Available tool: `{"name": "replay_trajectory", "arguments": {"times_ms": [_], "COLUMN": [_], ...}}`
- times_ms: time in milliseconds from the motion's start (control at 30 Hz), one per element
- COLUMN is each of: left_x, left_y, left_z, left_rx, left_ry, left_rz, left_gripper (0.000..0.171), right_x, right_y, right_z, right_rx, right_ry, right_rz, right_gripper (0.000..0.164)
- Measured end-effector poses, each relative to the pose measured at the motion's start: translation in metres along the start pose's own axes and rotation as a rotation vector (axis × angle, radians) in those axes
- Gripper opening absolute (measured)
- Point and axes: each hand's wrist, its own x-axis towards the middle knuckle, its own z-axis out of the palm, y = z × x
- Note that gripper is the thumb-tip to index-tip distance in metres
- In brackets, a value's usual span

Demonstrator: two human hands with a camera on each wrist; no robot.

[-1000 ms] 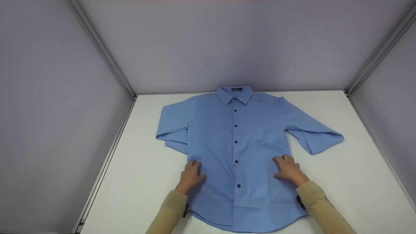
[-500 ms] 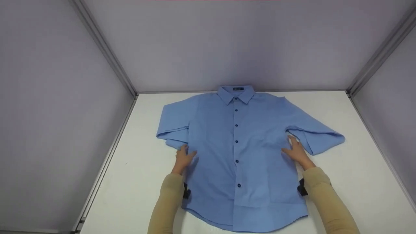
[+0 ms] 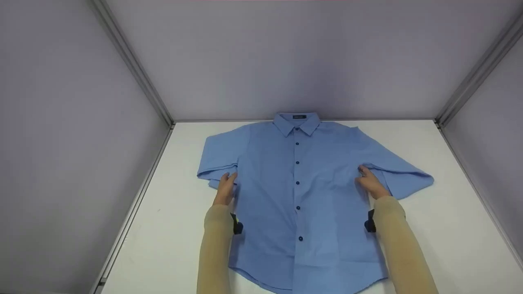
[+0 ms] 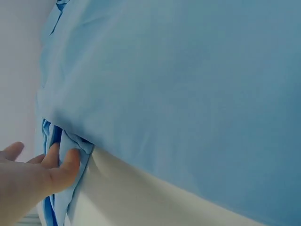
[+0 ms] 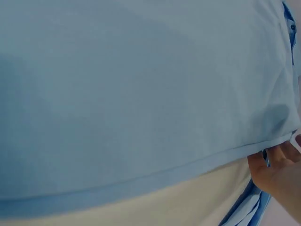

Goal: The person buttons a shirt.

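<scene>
A light blue button-up shirt [image 3: 269, 196] lies front up on the white table, collar at the far side. Its left-side sleeve [image 3: 222, 149] is doubled back toward the body, and the right-side sleeve [image 3: 396, 167] angles outward with a fold. My left hand [image 3: 224, 188] is over the left sleeve's folded end, beside the shirt's side edge; in the left wrist view its fingers are spread and loosely bent. At the opposite underarm is my right hand [image 3: 372, 183]. Its fingertips are right at the shirt's side edge in the right wrist view, partly hidden by the cloth.
A pale back wall [image 3: 302, 61] rises directly behind the collar. Grey side walls [image 3: 73, 163] with metal rails stand at left and right. White tabletop [image 3: 171, 228] shows on both sides of the shirt.
Both hands have moved away from me along the shirt's sides, from the lower body up to the underarms. The shirt itself lies as before.
</scene>
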Motion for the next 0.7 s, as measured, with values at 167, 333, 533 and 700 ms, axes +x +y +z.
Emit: {"name": "replay_trajectory", "arguments": {"times_ms": [167, 333, 533, 700], "left_x": [0.001, 0.006, 0.025, 0.059], "left_y": [0.000, -0.002, -0.003, -0.031], "left_z": [0.001, 0.003, -0.010, -0.020], "left_rx": [0.002, 0.057, 0.077, 0.100], "left_ry": [-0.064, -0.052, 0.137, 0.131], "left_rz": [-0.020, 0.007, 0.153, 0.257], "left_gripper": [0.053, 0.043, 0.045, 0.054], "right_x": [0.004, 0.003, 0.006, 0.003], "right_y": [-0.004, -0.005, -0.007, -0.005], "right_z": [-0.001, -0.004, -0.009, -0.011], "right_rx": [-0.084, -0.095, -0.081, -0.090], "right_ry": [-0.010, -0.027, 0.031, 0.058], "right_rz": [-0.029, -0.011, -0.005, 0.002], "right_gripper": [0.059, 0.054, 0.050, 0.062]}}
